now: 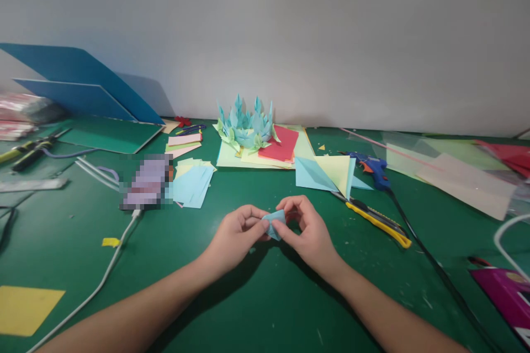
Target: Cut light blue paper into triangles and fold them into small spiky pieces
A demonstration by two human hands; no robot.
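Creasing is seemingly under way: left hand and right hand are pinching a small light-blue folded paper piece just above the dark green table mat; sharpening the fold is calling for firm, aligned fingertip pressure.

Soft, even light falls from above; pale glare sits on the wall above the tabletop, faint shadows lie on it, and its far edge bows.
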